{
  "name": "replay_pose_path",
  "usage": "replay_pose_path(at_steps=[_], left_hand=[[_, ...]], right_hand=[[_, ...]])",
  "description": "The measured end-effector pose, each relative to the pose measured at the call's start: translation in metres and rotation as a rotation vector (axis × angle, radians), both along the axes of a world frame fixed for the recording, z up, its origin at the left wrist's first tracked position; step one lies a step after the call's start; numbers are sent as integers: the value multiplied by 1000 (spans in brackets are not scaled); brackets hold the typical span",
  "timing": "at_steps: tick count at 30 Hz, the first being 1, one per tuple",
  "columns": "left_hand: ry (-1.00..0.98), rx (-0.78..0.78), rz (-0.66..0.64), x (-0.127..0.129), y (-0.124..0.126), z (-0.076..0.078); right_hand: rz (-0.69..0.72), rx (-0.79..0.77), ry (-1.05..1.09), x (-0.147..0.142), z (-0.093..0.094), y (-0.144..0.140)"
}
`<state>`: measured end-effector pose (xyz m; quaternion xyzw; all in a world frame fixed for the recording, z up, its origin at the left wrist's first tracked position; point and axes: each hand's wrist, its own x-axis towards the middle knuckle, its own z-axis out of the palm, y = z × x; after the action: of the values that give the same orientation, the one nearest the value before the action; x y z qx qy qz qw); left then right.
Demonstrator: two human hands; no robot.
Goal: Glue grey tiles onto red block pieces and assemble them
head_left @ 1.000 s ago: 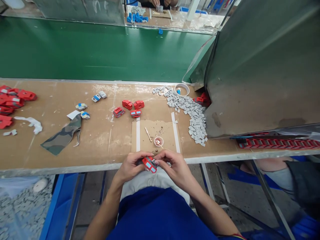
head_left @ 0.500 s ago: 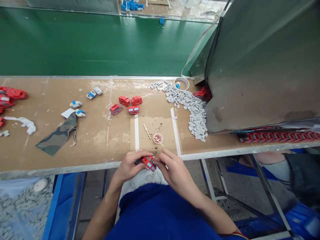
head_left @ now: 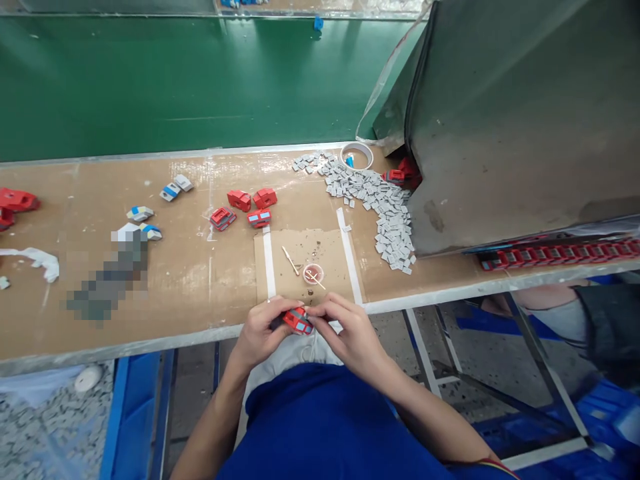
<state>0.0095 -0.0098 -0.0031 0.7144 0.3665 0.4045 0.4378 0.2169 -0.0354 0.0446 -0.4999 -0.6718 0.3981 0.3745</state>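
My left hand (head_left: 257, 335) is closed around a red toy vehicle (head_left: 298, 323) with light blue windows, just off the table's front edge. At the toy's right end, my right hand (head_left: 353, 331) has thumb and forefinger pinched together; anything between these fingertips is too small to make out. Beyond the hands stands a small round cup (head_left: 313, 273) of reddish-brown stuff with a thin stick leaning in it. A pale stick (head_left: 291, 261) lies to its left. Further back are several red toy bodies (head_left: 259, 218), one with the same blue windows.
Small flat grey pieces (head_left: 393, 227) spread in a heap on the right, beside a tape roll (head_left: 370, 157). A large metal housing (head_left: 520, 133) overhangs the table's right side. White-and-blue parts (head_left: 141, 213) lie left. Another person's leg (head_left: 543, 297) shows under the table at right.
The camera view has shifted slightly. The red toy vehicle has turned a little in my left hand, and my right fingertips stay at its end.
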Motion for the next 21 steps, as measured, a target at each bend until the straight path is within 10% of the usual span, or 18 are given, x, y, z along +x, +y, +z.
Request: replay_pose_path(at_steps=[21], left_hand=[[-37,-23,-32,-2,3,2]], right_hand=[[-88,44,43,-8,-6,-11]])
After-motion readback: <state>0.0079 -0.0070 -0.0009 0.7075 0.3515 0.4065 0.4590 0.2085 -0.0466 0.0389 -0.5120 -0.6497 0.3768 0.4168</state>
